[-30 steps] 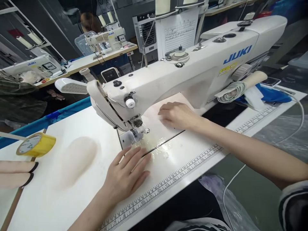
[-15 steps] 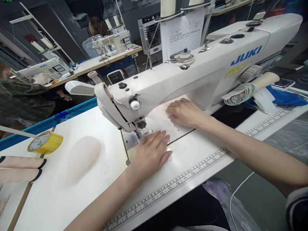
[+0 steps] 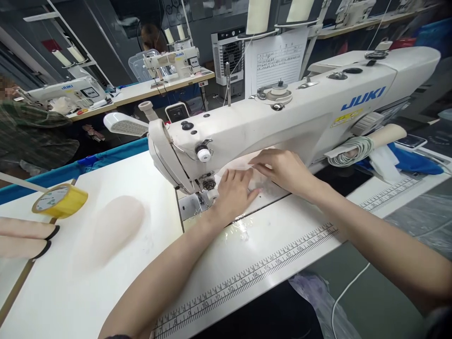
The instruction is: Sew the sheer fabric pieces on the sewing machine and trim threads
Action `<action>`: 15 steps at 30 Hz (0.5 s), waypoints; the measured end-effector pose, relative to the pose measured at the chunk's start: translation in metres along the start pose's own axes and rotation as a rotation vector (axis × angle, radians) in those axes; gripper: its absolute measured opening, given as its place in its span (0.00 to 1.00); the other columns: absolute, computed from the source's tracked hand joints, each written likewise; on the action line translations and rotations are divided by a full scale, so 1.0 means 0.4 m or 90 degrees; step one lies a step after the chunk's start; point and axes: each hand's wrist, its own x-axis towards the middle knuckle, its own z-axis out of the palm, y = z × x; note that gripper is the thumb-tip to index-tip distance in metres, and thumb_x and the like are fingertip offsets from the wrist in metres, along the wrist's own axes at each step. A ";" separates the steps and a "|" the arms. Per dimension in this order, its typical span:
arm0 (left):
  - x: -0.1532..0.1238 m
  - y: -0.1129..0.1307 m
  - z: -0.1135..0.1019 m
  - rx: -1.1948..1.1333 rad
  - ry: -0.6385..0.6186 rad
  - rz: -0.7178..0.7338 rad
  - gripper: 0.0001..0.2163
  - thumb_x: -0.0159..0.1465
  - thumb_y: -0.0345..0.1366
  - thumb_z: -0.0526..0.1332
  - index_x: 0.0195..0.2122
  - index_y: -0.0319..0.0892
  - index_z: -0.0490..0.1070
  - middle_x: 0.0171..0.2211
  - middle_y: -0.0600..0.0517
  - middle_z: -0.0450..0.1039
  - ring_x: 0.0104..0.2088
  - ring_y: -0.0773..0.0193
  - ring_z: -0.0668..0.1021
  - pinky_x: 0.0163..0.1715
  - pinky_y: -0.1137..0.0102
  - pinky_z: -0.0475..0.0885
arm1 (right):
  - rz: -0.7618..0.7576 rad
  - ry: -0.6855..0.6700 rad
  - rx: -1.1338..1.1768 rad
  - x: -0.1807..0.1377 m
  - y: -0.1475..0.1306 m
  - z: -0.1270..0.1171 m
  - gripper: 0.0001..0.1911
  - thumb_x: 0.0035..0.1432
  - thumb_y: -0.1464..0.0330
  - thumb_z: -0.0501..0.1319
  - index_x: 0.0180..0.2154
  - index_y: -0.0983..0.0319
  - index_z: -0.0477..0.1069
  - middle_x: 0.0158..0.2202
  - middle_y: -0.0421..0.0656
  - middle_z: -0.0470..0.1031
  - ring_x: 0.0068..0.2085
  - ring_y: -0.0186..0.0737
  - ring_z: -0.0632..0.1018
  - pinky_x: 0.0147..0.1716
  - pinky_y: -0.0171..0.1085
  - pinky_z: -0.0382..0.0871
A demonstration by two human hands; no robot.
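Observation:
My left hand (image 3: 233, 194) lies with its fingers stretched out just right of the presser foot (image 3: 201, 199), pressing on a thin, pale pinkish piece of fabric (image 3: 237, 163). Further right, under the arm of the white sewing machine (image 3: 303, 125), my right hand (image 3: 284, 170) is closed in a pinch at the fabric's edge. Part of the fabric is lifted between the hands. Its exact outline is hard to make out against the white table, and my fingers cover some of it.
A roll of yellow tape (image 3: 72, 201) and pale fabric pieces with black edges (image 3: 26, 240) lie at left. A printed ruler (image 3: 247, 278) runs along the table's front edge. A coil of pale strip (image 3: 353, 150) hangs by the machine. Another person (image 3: 31, 136) sits at far left.
My left hand has moved right and away from me, beside the needle area. My right hand has gone from lying on the fabric to pinching and lifting its edge. The camera view has shifted slightly.

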 end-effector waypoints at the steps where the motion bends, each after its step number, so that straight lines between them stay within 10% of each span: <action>1: 0.001 -0.002 0.003 -0.007 -0.007 0.003 0.26 0.69 0.49 0.53 0.61 0.37 0.63 0.59 0.38 0.68 0.62 0.45 0.67 0.63 0.52 0.59 | -0.012 -0.069 0.093 -0.011 -0.005 -0.023 0.12 0.64 0.66 0.55 0.37 0.60 0.78 0.35 0.44 0.78 0.35 0.42 0.76 0.31 0.36 0.63; 6: 0.004 0.000 -0.001 -0.029 -0.025 -0.018 0.27 0.69 0.47 0.53 0.65 0.37 0.57 0.67 0.39 0.55 0.68 0.46 0.58 0.66 0.50 0.53 | -0.097 -0.620 0.482 -0.080 -0.040 -0.095 0.15 0.62 0.59 0.61 0.28 0.62 0.74 0.26 0.40 0.73 0.29 0.35 0.73 0.32 0.35 0.65; 10: -0.031 0.012 -0.051 -0.145 0.008 -0.019 0.17 0.70 0.38 0.53 0.58 0.40 0.65 0.62 0.43 0.66 0.63 0.52 0.65 0.64 0.55 0.56 | 0.021 -0.411 0.508 -0.126 -0.095 -0.047 0.23 0.61 0.55 0.61 0.20 0.61 0.63 0.18 0.33 0.58 0.21 0.28 0.58 0.21 0.32 0.52; 15: -0.175 0.037 -0.150 -0.508 0.103 -0.202 0.21 0.74 0.44 0.44 0.27 0.42 0.66 0.24 0.55 0.69 0.26 0.67 0.71 0.28 0.71 0.66 | 0.118 -0.161 0.615 -0.142 -0.168 0.046 0.32 0.56 0.50 0.64 0.15 0.60 0.50 0.15 0.31 0.48 0.18 0.26 0.52 0.17 0.33 0.45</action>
